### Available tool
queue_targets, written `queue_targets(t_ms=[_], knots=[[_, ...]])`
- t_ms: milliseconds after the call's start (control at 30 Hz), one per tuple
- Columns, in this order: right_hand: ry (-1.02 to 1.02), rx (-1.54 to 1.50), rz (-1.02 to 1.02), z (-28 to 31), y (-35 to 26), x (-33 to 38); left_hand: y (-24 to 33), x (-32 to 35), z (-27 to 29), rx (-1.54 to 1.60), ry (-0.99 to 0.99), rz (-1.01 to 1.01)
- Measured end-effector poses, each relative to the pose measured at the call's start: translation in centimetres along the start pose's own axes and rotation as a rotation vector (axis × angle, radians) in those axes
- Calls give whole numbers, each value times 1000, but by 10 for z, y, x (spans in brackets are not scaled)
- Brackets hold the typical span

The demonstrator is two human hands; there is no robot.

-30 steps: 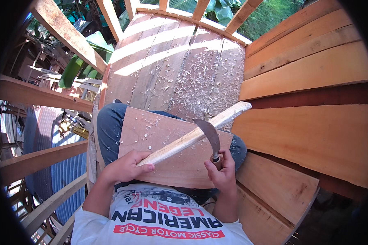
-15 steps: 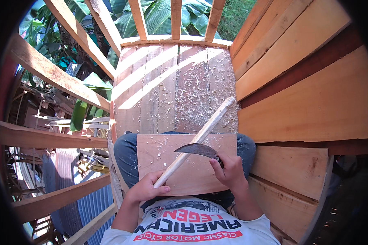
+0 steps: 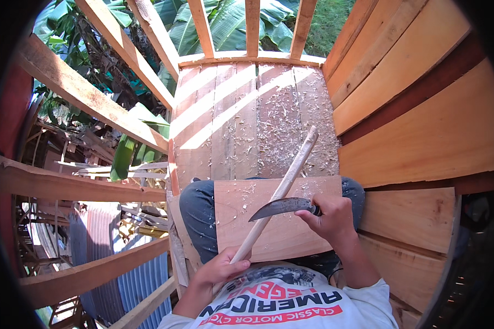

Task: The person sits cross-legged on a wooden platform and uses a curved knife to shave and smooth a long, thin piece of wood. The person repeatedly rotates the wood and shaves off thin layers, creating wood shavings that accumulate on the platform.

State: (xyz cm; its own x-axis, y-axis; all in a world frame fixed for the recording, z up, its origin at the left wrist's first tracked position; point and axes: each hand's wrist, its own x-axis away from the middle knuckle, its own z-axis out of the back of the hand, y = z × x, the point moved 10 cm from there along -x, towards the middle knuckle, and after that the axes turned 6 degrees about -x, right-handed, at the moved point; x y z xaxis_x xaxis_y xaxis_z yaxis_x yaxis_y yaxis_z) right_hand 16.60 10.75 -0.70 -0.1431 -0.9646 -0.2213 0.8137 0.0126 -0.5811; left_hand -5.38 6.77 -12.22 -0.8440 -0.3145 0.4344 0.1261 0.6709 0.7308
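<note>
A pale, whittled wooden stick [image 3: 290, 176] slants up and to the right across a flat board [image 3: 307, 241] on my lap. My left hand [image 3: 225, 265] is closed round the stick's near end. In my right hand [image 3: 331, 215] is a knife [image 3: 280, 206] with a broad curved blade and a dark handle, mostly hidden by the fingers. The blade lies across the stick about its middle, pointing left. Small wood chips are scattered on the board's left part.
Curled shavings [image 3: 291, 120] cover much of the plank floor [image 3: 203, 156] ahead. Wooden rails [image 3: 88, 183] close off the left and far sides, with banana leaves [image 3: 225, 27] beyond. A plank wall [image 3: 422, 131] rises on the right. Corrugated metal sheets [image 3: 142, 279] lie below the left rails.
The view has shifted, so everything sits farther right. The stick stands steeper, and the knife's blade has turned, its tip now lower and nearer me. Both hands keep their holds.
</note>
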Motion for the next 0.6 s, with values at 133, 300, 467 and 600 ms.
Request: queue_targets(t_ms=[133,300,467,600], knots=[[146,-3,-29,29,16,-15,-8,9,-12,-26,0,0],[247,-238,-360,67,82,-21,-14,19,-26,-56,-51,6],[250,-381,-295,48,60,2,-9,12,-25,-191,-77,-72],[191,-492,-315,34,59,5,-12,12,-19,17,-9,-77]])
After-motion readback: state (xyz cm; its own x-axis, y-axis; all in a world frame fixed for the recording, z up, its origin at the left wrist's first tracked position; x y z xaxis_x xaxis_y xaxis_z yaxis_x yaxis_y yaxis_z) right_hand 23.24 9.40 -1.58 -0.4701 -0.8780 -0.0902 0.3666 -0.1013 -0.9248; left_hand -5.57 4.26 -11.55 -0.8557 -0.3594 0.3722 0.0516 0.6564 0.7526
